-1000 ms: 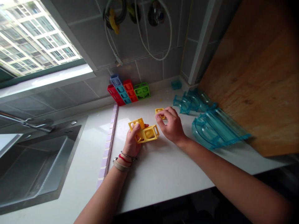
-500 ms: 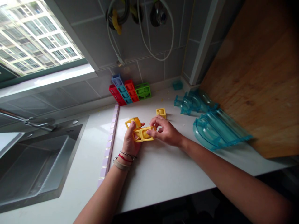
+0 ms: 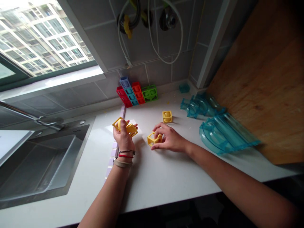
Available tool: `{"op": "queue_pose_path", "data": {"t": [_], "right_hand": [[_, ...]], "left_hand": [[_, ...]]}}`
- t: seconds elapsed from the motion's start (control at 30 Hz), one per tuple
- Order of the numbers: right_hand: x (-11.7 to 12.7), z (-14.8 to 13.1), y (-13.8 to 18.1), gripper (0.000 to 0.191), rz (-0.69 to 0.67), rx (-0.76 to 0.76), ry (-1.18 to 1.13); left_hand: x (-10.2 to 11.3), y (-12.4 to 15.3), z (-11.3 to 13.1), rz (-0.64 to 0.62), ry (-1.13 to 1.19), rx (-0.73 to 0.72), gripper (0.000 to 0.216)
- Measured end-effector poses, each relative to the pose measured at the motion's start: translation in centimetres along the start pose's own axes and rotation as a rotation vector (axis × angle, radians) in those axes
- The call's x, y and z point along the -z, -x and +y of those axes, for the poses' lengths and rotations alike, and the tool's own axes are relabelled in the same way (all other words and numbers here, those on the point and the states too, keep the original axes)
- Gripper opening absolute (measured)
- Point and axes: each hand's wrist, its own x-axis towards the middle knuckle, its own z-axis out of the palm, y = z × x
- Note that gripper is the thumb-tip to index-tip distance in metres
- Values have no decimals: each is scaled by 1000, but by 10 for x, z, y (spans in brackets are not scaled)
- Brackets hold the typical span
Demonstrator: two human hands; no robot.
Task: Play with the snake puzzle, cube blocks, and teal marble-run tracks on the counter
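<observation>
My left hand (image 3: pixel 123 139) is closed around yellow hollow toy blocks (image 3: pixel 132 130), the thumb laid over them; they look like two cubes, partly hidden by the fingers. To the right, my right hand (image 3: pixel 170 138) grips a single yellow cube block (image 3: pixel 151 139) between thumb and fingers, low over the white counter. A gap separates this cube from the blocks in my left hand. Just beyond my right hand, another yellow cube block (image 3: pixel 167 116) sits by itself on the counter.
Against the tiled wall stand joined red, blue and green blocks (image 3: pixel 138 92). Clear teal plastic pieces (image 3: pixel 226 134) lie at right beside a wooden panel (image 3: pixel 268 82). A striped lilac strip (image 3: pixel 111 161) runs along the counter left of my hands, near the sink (image 3: pixel 77 148).
The yellow blocks have come apart: one cube has gone with my right hand, and the others have moved left and turned in my left hand. The view has shifted slightly.
</observation>
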Motion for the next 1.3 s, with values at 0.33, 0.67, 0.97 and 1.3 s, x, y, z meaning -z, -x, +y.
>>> {"op": "queue_pose_path", "data": {"t": [0.33, 0.67, 0.97, 1.3], "right_hand": [[-3, -9, 1, 22, 38, -27, -60], [-5, -6, 0, 49, 97, -18, -61], [-6, -6, 1, 24, 49, 21, 137], [-1, -9, 4, 48, -93, -3, 193]], "left_hand": [[1, 2, -4, -196, -71, 47, 57], [-1, 29, -14, -682, -133, 152, 74], [-2, 18, -19, -546, -124, 86, 61], [18, -22, -38, -311, -834, -411, 40]]}}
